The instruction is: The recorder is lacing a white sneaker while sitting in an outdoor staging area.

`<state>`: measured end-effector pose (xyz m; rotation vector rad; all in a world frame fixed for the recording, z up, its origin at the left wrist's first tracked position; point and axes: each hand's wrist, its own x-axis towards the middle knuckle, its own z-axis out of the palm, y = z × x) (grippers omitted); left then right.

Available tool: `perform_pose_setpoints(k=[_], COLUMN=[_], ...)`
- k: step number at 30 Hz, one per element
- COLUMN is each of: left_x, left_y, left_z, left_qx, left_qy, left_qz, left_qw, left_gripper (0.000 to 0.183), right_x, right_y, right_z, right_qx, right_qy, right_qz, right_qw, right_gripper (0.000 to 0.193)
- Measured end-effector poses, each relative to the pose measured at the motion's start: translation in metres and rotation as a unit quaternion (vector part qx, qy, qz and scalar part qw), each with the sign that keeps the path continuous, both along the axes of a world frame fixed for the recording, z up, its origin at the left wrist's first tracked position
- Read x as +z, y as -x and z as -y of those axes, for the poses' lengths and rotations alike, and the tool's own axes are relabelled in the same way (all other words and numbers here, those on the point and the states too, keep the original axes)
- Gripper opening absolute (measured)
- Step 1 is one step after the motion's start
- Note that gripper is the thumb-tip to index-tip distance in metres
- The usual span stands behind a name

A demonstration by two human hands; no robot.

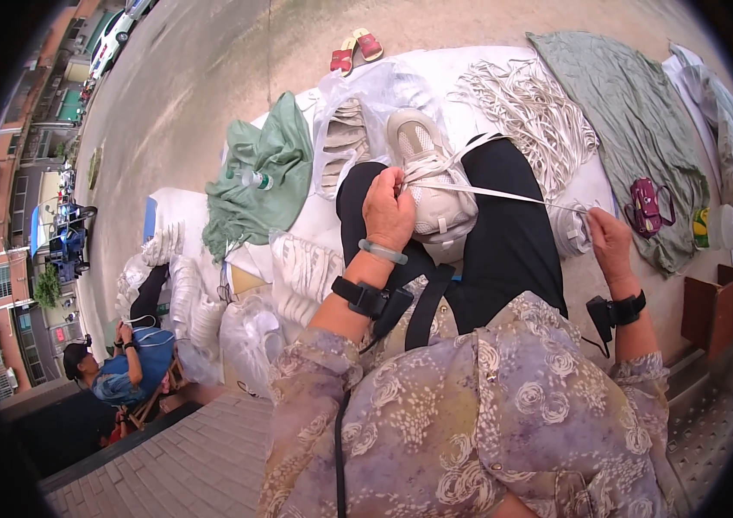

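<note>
A beige and white sneaker [446,207] rests on my lap between my thighs, its toe pointing away from me. A flat white shoelace [504,192] runs through its eyelets and stretches in a straight line off to the right. My right hand [612,244] pinches the far end of that lace, out beyond my right knee. At the sneaker's left side, my left hand [389,211] is closed with its fingertips at the lacing, where the lace begins its stretch. Exactly how the left fingers grip it is partly hidden.
Loose white laces [534,121] lie heaped at the far right. Clear bags of shoes [345,138] stand ahead and left, beside a green cloth [267,173] with a bottle. A grey-green sheet [634,129] holds a maroon pouch [649,207]. Another person [129,367] sits at left.
</note>
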<state>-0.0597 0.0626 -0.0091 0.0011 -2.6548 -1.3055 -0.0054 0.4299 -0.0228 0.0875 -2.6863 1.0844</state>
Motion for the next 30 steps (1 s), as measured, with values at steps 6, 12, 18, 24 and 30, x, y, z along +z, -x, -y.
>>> perform_pose_setpoints(k=[6,12,18,24,30], left_x=[0.02,0.019,0.019,0.016,0.019], left_y=[0.002,-0.002,-0.005,-0.007,0.003], left_z=[-0.005,-0.012,-0.01,-0.01,-0.028], left_qx=[-0.07,-0.063,-0.068,-0.044,-0.072], left_qy=[0.158,0.167,0.197,0.128,0.169], left_qz=[-0.109,-0.104,-0.102,-0.129,-0.186], left_qw=[0.979,0.978,0.973,0.982,0.965], left_gripper=[0.028,0.028,0.025,0.027,0.019], right_x=[0.037,0.035,0.036,0.032,0.023], right_y=[0.034,0.058,0.061,0.062,0.072], right_z=[0.077,0.155,0.172,0.172,0.175], right_qx=[0.179,0.248,0.271,0.257,0.244], right_qy=[0.032,-0.037,-0.083,-0.063,-0.038], right_qz=[-0.053,-0.115,-0.008,-0.01,-0.017], right_qw=[0.982,0.961,0.959,0.964,0.969], right_gripper=[0.029,0.048,0.054,0.058,0.054])
